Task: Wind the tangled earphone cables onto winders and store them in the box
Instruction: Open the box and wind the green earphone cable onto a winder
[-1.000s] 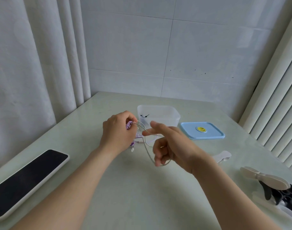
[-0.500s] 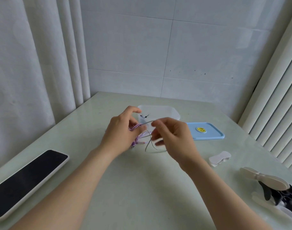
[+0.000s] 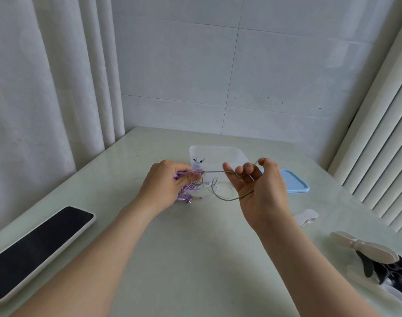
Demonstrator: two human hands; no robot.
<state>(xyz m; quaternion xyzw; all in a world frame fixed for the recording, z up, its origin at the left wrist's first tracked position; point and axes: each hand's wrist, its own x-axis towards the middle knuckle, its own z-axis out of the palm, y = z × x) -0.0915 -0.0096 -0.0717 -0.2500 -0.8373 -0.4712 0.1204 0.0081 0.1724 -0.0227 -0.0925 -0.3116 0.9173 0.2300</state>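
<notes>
Left hand (image 3: 165,186) grips purple tangle (image 3: 186,195), right hand (image 3: 261,193) pinches grey cable (image 3: 216,172) stretched btwn them.

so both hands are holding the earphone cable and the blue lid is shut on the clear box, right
Not quite. In the head view the blue lid is off the clear box, lying flat on the table just to its right, and the box stands open. The rest holds: the left hand and the right hand both hold the earphone cable, stretched between them.
</notes>
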